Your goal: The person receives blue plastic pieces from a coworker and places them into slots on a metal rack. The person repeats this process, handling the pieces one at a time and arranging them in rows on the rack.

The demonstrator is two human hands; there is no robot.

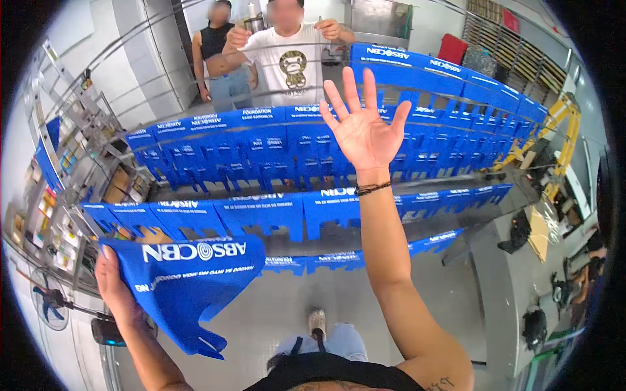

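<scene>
Bright indoor room with a smooth grey floor [274, 309], strung with rows of limp, matte, royal-blue cloth-like pieces printed in white [251, 143], lower edges notched. On the far side, a person in a white T-shirt [270, 58], both arms raised. At lower left, near the body, a loose piece of the same blue cloth-like material [176, 293], drooping, clamped at its upper left edge in the left hand [114, 277]. Well apart, right hand [370, 133] raised high, arm extended, palm facing the viewer, fingers spread wide, dark braided bracelet [373, 188] at the wrist.

Printing workshop (rows of blue bags [258, 218])
</scene>
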